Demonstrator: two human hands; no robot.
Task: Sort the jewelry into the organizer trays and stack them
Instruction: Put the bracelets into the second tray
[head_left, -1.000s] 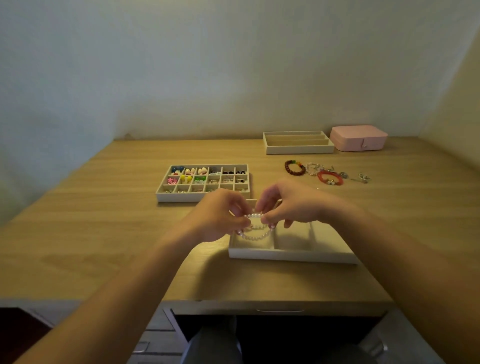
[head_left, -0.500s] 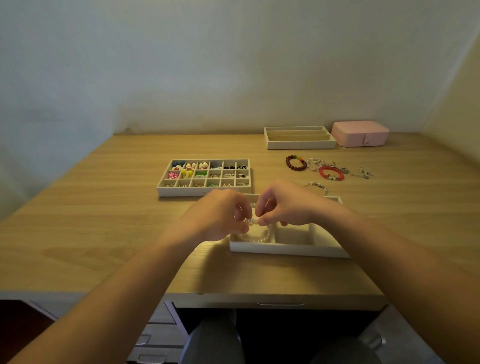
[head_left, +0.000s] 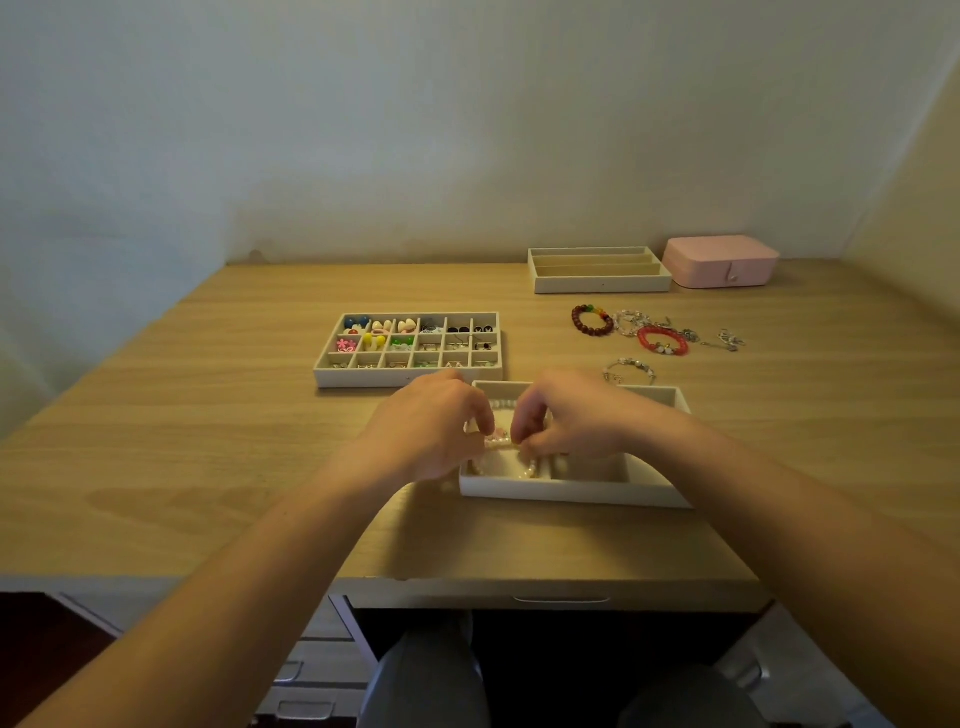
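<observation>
The left hand and right hand each pinch the pearl strand with curled fingers, low in the left compartment of the near tray, seemingly coiling it to fit (knuckles hide most of it). More bracelets wait on the bench beyond, unsorted.

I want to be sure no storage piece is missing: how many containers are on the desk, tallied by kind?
Organizer trays: 3 (grid tray, slotted tray, near tray)
Lidded boxes: 1 (pink box)
Total: 4
</observation>
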